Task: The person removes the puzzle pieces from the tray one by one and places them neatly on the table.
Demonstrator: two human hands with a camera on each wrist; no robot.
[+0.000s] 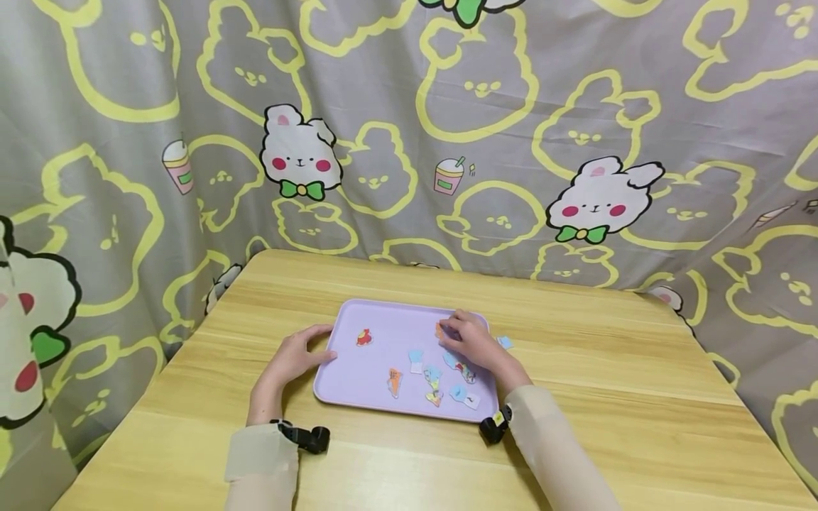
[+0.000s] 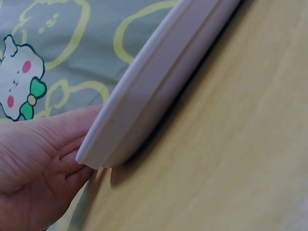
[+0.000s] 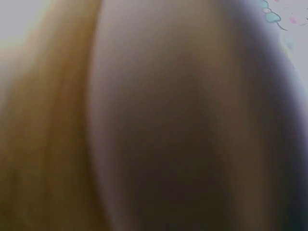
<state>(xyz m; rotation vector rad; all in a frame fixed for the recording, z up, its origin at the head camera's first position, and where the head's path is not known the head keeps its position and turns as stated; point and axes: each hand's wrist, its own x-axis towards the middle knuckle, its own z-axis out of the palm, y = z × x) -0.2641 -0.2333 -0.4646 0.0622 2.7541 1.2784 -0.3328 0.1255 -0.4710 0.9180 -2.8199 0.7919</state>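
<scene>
A lilac tray point(image 1: 367, 312) lies on the wooden table with small flat picture cutouts on it. My left hand point(image 1: 297, 360) grips the tray's left edge; in the left wrist view the thumb point(image 2: 79, 122) lies against the rim and the other fingers reach underneath. Over the upper right of the tray, my right hand point(image 1: 471, 337) holds an orange cutout point(image 1: 439, 330) between thumb and fingers, which partly cover it. A red cutout point(image 1: 364, 337) sits at the tray's upper left, another orange cutout point(image 1: 395, 382) lower down. The right wrist view is blurred, filled by the tray's side point(image 3: 159, 120).
Several light blue and patterned cutouts point(image 1: 433, 375) lie loosely in the tray's right half. One blue cutout point(image 1: 505, 342) is just beyond the right rim. The wooden table point(image 1: 607, 355) extends around the tray, with a patterned curtain point(image 1: 396, 92) behind it.
</scene>
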